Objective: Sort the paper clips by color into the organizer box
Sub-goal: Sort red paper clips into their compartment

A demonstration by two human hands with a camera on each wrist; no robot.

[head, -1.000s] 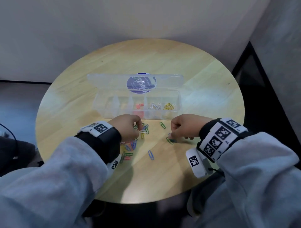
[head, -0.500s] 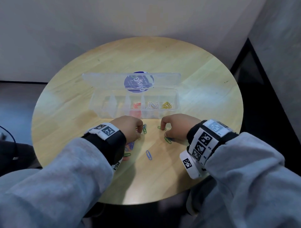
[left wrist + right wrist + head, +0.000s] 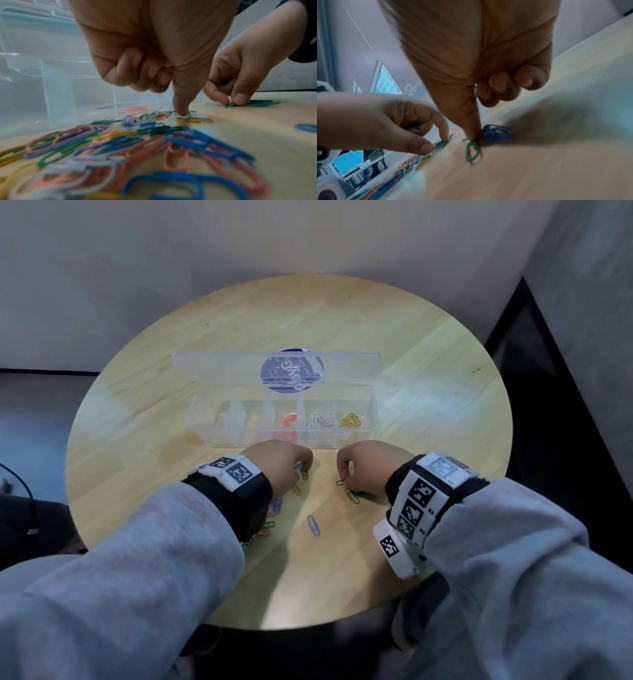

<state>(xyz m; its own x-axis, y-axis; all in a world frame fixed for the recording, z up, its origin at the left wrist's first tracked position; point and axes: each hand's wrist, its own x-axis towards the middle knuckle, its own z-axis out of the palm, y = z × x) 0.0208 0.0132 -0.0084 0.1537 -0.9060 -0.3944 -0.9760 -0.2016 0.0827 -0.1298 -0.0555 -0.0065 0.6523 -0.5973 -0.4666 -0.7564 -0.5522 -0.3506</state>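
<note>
The clear organizer box [image 3: 371, 405] stands open mid-table, with red [image 3: 285, 421], white [image 3: 320, 419] and yellow clips [image 3: 350, 419] in separate compartments. My left hand [image 3: 301, 470] is over the mixed clip pile [image 3: 120, 142]. Its index fingertip [image 3: 181, 112] presses a clip on the table, and its curled fingers hold what looks like green clips [image 3: 414, 127]. My right hand [image 3: 342, 481] pinches a green clip [image 3: 471, 151] against the table, with another green clip [image 3: 473, 89] tucked in its curled fingers.
A second green clip [image 3: 352, 496] lies by the right hand. A single blue clip [image 3: 313, 524] lies nearer me, between the arms. The round wooden table [image 3: 445, 405] has bare wood to the left and right of the box. A wall stands behind it.
My right hand has slid left from one green clip to another lying closer to the box. The left hand has stayed over the pile, shifting slightly.
</note>
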